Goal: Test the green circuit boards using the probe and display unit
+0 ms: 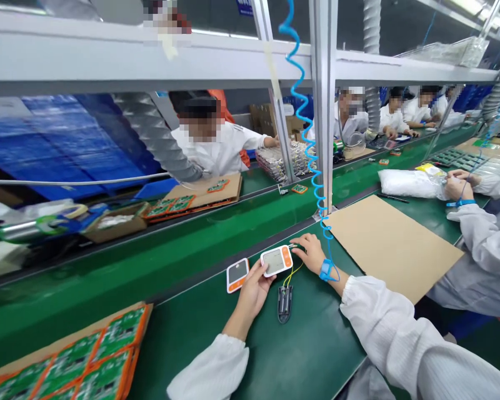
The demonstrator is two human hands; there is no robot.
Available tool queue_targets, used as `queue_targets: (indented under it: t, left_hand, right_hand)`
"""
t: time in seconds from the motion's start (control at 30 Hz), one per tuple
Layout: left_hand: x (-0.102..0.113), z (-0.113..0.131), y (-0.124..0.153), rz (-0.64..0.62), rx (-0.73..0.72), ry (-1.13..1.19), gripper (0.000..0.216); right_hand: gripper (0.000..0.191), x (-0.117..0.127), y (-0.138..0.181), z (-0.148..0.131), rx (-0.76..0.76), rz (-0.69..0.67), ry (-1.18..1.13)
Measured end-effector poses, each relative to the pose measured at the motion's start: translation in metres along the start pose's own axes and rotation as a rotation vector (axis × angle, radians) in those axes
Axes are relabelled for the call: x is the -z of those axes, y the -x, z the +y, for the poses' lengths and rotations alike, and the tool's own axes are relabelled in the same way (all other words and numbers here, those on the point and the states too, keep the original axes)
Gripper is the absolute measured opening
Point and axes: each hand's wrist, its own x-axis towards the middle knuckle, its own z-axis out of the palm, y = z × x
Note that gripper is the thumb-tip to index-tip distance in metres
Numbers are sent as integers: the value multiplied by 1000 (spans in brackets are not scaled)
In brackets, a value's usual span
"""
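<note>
My left hand [255, 289] grips a white handheld display unit [275, 261] with a grey screen and orange buttons, thumb at its lower left edge. At the unit's right end, the thumb and forefinger of my right hand [310, 253] close on something small that I cannot make out. Thin yellow wires [288, 276] run from near the unit to a black battery holder [285, 304] lying on the green mat. A second display unit [237, 275] rests left of my left hand. A blue wrist strap [326, 270] is on my right wrist.
Green circuit boards [123, 333] with orange edges lie at lower left. A cardboard sheet [394, 241] is on the right. A coiled blue cord [316, 183] hangs by a metal post [323, 111]. A green conveyor belt [183, 239] crosses ahead. Co-workers [216, 147] sit opposite; another's hands [460, 186] are at right.
</note>
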Motion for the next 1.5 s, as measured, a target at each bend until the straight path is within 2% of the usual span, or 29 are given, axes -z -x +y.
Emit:
queue_targets:
  t: [0.3, 0.5, 0.67, 0.77, 0.9, 0.97, 1.1, 1.3, 1.37, 1.5]
  left_hand:
    - [2, 1, 4, -8, 21, 2, 24]
    - [2, 1, 5, 24, 34, 24, 23]
    - [1, 3, 5, 56, 60, 49, 20]
    - [4, 5, 3, 76, 56, 129, 17]
    - [6, 6, -1, 178, 37, 250, 16]
    - [6, 6, -1, 164, 63, 250, 17]
    - [4, 6, 2, 121, 119, 245, 18]
    - [5, 4, 3, 79, 155, 232, 21]
    - [5, 2, 3, 51, 169, 216, 26]
    - [3, 1, 4, 40, 188, 202, 32]
  right_hand:
    - [17, -8, -1, 5, 23, 48, -118]
    - [20, -10, -1, 5, 57, 44, -90]
    - [21, -13, 1, 7, 89, 59, -153]
    - [21, -15, 0, 11, 77, 77, -221]
    - [18, -15, -1, 15, 14, 139, -259]
    - [18, -17, 0, 15, -4, 153, -303]
    - [22, -20, 5, 7, 15, 55, -367]
    - [18, -19, 8, -1, -59, -91, -272]
    - [12, -18, 7, -1, -53, -116, -237]
    - [13, -19, 7, -1, -53, -110, -256]
